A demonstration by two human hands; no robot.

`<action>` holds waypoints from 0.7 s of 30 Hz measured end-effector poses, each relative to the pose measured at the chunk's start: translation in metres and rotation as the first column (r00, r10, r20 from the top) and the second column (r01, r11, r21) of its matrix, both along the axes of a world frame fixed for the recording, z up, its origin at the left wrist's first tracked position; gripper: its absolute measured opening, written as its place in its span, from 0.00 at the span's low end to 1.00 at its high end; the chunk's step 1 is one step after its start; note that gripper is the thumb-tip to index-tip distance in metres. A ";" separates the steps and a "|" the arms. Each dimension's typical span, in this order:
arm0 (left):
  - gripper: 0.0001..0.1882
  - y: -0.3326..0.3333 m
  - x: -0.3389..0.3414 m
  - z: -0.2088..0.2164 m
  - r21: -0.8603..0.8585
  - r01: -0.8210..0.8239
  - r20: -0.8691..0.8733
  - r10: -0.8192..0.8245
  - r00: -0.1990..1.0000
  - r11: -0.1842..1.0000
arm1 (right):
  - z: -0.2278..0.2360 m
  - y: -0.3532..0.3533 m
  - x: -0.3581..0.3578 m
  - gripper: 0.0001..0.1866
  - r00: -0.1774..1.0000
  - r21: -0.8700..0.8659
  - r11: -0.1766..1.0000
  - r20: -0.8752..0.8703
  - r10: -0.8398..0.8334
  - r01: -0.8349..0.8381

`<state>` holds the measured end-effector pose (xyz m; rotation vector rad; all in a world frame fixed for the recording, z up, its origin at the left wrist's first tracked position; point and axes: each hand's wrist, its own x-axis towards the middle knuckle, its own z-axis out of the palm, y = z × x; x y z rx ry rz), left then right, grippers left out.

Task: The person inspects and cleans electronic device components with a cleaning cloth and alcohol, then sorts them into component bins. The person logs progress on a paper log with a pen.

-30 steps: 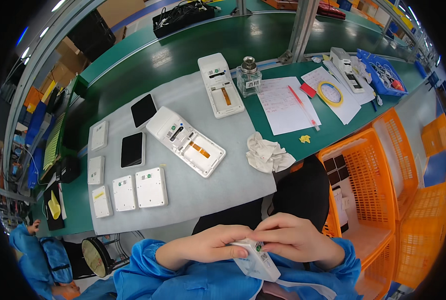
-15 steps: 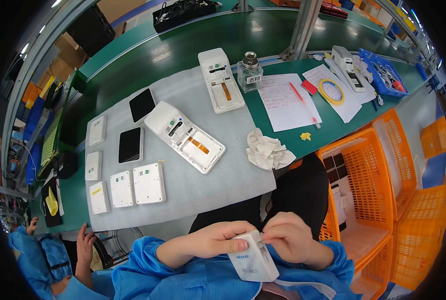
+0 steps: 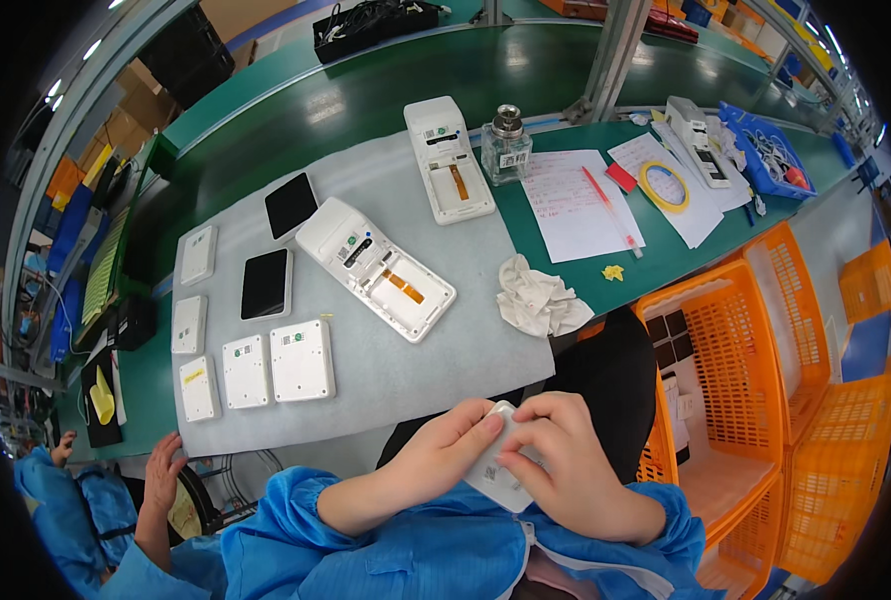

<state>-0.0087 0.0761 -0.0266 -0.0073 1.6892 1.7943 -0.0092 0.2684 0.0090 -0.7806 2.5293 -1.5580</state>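
While hands (image 3: 453,447) handle a white case (image 3: 507,494), its code label (image 3: 491,473) shows.

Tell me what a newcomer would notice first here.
Probably the bright orange crates at the right, beside the table. Next, a white handset with an orange ribbon, lying slantwise on the grey mat. Then, at lower centre, the left hand holding a white case, the right hand at it.
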 end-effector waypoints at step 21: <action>0.28 -0.018 -0.010 0.017 0.082 0.294 0.030 -0.297 0.954 0.952 | -0.013 0.003 -0.014 0.14 0.871 0.022 0.995 0.482 -0.092 0.093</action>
